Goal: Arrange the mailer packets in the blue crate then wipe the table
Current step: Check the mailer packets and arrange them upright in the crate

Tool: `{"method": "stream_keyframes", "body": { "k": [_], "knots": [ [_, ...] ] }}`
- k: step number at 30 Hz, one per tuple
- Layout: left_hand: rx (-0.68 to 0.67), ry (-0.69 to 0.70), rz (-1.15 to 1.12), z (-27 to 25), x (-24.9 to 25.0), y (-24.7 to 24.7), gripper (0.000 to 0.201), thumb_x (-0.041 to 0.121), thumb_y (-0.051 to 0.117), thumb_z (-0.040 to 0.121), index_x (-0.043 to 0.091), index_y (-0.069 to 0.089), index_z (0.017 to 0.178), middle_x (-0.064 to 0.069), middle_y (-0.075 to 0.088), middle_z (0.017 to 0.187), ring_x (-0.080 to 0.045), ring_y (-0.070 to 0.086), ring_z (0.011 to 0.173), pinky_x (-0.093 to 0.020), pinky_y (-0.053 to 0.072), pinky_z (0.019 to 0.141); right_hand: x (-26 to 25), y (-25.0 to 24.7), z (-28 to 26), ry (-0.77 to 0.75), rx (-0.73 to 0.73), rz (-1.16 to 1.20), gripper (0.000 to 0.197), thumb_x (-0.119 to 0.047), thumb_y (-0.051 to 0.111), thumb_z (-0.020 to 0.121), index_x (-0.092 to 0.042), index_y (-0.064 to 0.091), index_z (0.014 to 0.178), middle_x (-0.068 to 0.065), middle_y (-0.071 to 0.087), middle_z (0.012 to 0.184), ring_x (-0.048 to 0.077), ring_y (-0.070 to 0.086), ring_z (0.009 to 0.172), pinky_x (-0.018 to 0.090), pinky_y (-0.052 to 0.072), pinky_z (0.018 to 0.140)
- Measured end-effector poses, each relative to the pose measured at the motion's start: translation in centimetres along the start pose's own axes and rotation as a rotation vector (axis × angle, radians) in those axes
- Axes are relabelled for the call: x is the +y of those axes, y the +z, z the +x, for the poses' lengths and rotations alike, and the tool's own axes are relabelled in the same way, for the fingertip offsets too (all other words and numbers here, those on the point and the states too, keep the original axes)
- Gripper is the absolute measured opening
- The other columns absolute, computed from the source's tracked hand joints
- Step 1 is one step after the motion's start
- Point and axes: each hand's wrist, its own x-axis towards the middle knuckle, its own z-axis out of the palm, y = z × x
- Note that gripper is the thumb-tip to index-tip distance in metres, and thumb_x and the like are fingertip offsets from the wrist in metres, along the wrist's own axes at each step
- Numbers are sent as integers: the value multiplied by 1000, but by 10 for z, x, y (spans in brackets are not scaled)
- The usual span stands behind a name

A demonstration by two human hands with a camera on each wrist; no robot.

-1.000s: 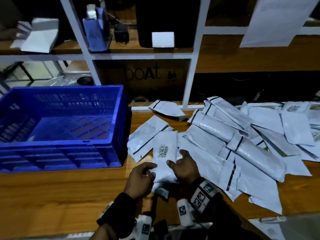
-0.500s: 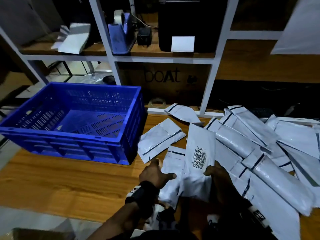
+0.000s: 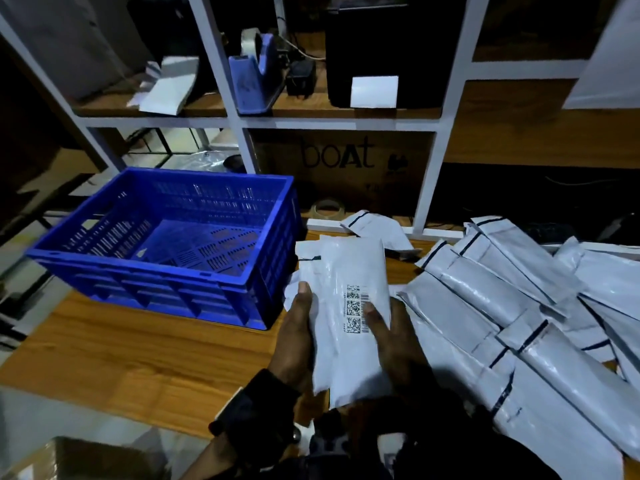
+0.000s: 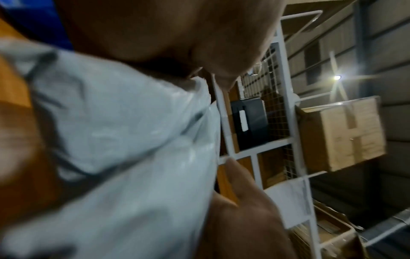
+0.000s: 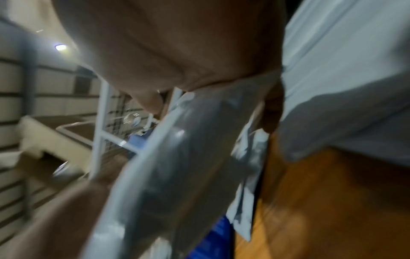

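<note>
Both hands hold a small stack of white mailer packets (image 3: 349, 306) lifted off the wooden table (image 3: 138, 348), just right of the blue crate (image 3: 166, 244). My left hand (image 3: 298, 334) grips the stack's left edge, thumb on top. My right hand (image 3: 391, 334) grips the right edge, thumb beside the barcode label. The crate looks empty. A heap of white mailer packets (image 3: 512, 306) lies on the table to the right. Both wrist views are blurred: the left wrist view shows the packets (image 4: 124, 140), and the right wrist view shows a packet (image 5: 168, 166) in the fingers.
A white shelf frame (image 3: 429, 174) stands behind the table. It holds a blue tape dispenser (image 3: 256, 77), a black printer (image 3: 391, 46) and a cardboard box marked "boAt" (image 3: 339, 161). A tape roll (image 3: 327, 209) lies at its foot. Bare wood shows in front of the crate.
The left hand has taken hold of the packets together with the right. The stack has risen and moved left toward the crate. My head has turned left.
</note>
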Motion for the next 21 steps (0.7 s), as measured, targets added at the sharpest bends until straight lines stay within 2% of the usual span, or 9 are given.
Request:
{"method": "stream_keyframes", "body": {
  "k": [2, 6, 9, 11, 12, 14, 16, 19, 21],
  "knots": [
    [12, 66, -56, -9, 8, 13, 56, 51, 67, 94, 13, 62, 135, -18, 68, 132, -34, 69, 118, -51, 55, 101, -8, 10, -2, -69, -64, -15, 60, -72, 60, 85, -43, 48, 137, -15, 68, 128, 11, 66, 117, 45, 51, 107],
    [77, 237, -2, -12, 7, 19, 42, 12, 62, 102, 14, 52, 142, -7, 70, 133, -27, 68, 122, -43, 57, 101, -26, 22, 1, -68, -178, 29, 64, -70, 65, 77, -51, 47, 135, -16, 64, 134, 14, 64, 123, 47, 49, 110],
    [111, 214, -84, -16, 20, 9, 39, 2, 59, 99, 13, 57, 136, -11, 74, 124, -32, 73, 109, -39, 62, 84, -48, 22, 3, 123, -385, 343, 59, -46, 74, 83, -35, 56, 138, -1, 70, 132, 30, 69, 118, 59, 50, 106],
    [133, 179, -174, -18, 27, 0, 44, 4, 60, 88, 16, 61, 130, -16, 74, 121, -35, 73, 102, -43, 61, 79, -64, 23, 3, 193, -534, 499, 57, -42, 73, 92, -24, 53, 143, 14, 66, 137, 42, 64, 123, 64, 46, 107],
    [142, 178, -227, -17, 28, -6, 49, 8, 56, 82, 18, 62, 130, -18, 72, 123, -37, 71, 103, -47, 60, 83, -74, 26, 2, 181, -572, 456, 55, -41, 72, 93, -24, 54, 142, 14, 67, 135, 40, 66, 121, 62, 49, 104],
    [188, 178, -317, -19, 36, -12, 53, 16, 55, 82, 17, 61, 134, -21, 70, 126, -40, 69, 107, -52, 56, 92, -95, 40, -1, 55, -606, 247, 43, -38, 71, 93, -27, 59, 133, 4, 75, 123, 27, 75, 107, 46, 61, 90],
    [264, 232, -347, -17, 46, -20, 40, 19, 57, 95, 13, 61, 134, -21, 71, 124, -37, 71, 105, -49, 59, 89, -112, 57, -3, -53, -626, 96, 38, -38, 71, 93, -33, 60, 129, -7, 78, 114, 15, 77, 98, 32, 62, 82],
    [412, 378, -219, -11, 73, -43, 23, 14, 46, 107, 9, 67, 117, -4, 80, 98, -18, 75, 82, -31, 61, 68, -134, 87, -2, -44, -697, 59, 59, -46, 83, 80, -36, 56, 132, -6, 76, 117, 19, 76, 102, 44, 60, 91],
    [458, 439, -46, -6, 91, -66, 26, 16, 43, 109, 2, 64, 109, 7, 76, 83, -4, 69, 72, -21, 54, 65, -145, 111, 5, -100, -737, -3, 66, -42, 85, 79, -33, 54, 136, -4, 74, 123, 22, 74, 109, 48, 57, 96]
  ]
}}
